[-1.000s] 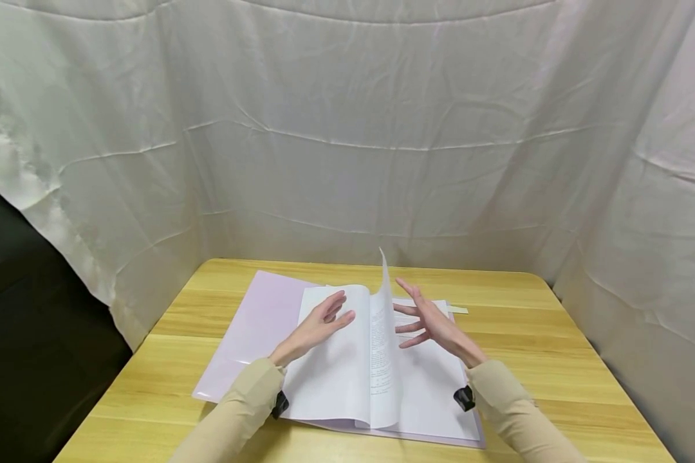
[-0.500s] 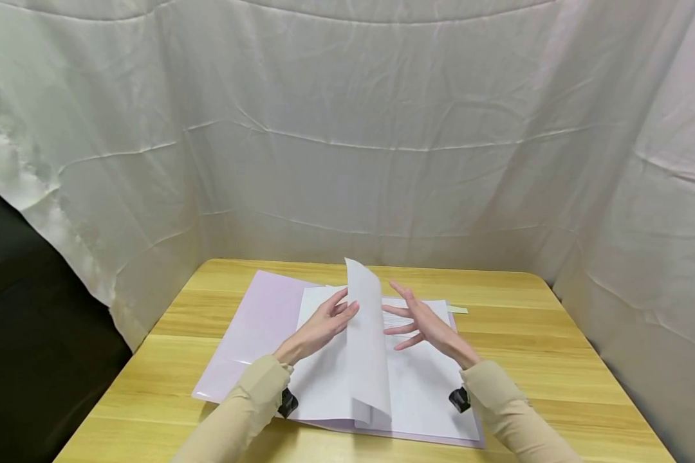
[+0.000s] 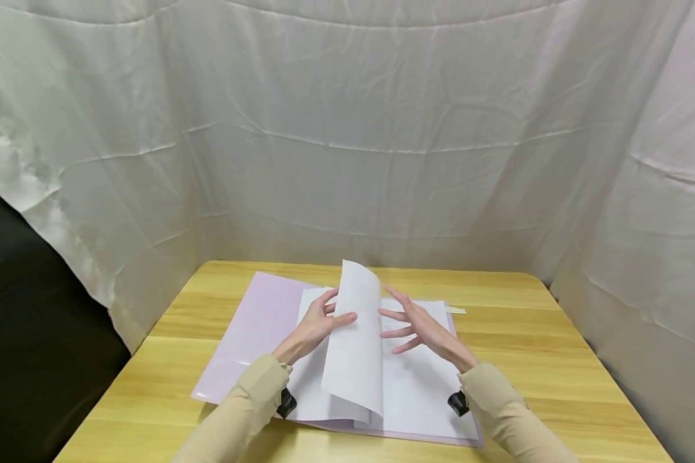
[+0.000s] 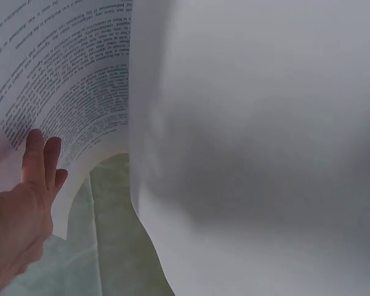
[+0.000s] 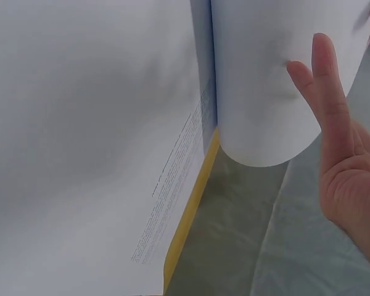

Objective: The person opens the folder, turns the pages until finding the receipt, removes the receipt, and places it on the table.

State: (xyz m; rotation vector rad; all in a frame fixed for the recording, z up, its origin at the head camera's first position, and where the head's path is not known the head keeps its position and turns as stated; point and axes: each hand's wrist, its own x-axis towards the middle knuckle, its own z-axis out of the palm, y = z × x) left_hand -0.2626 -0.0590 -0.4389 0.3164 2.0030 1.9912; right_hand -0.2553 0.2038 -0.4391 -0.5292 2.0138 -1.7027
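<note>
A lilac folder (image 3: 269, 315) lies open with white printed sheets in it. One page (image 3: 353, 347) stands up and curls leftward, its blank side facing up in the head view. My left hand (image 3: 315, 325) holds this page at its left edge, thumb on the blank side and fingers behind. In the left wrist view, fingers of my left hand (image 4: 18, 209) lie against the page's printed side (image 4: 80, 80). My right hand (image 3: 423, 325) has its fingers spread just right of the curled page, over the right-hand sheets (image 3: 423, 392). The right wrist view shows my right hand (image 5: 348, 166) beside the page (image 5: 265, 105).
The folder rests on a wood-grain table (image 3: 533, 360). A pale tab (image 3: 456, 310) sticks out from its right side. Grey-white cloth (image 3: 347, 161) hangs behind and at both sides, and a dark area (image 3: 29, 308) shows at the far left.
The page has swung from nearly upright over to the left. My left hand has taken hold of its edge. My right hand has moved slightly left, fingers still spread.
</note>
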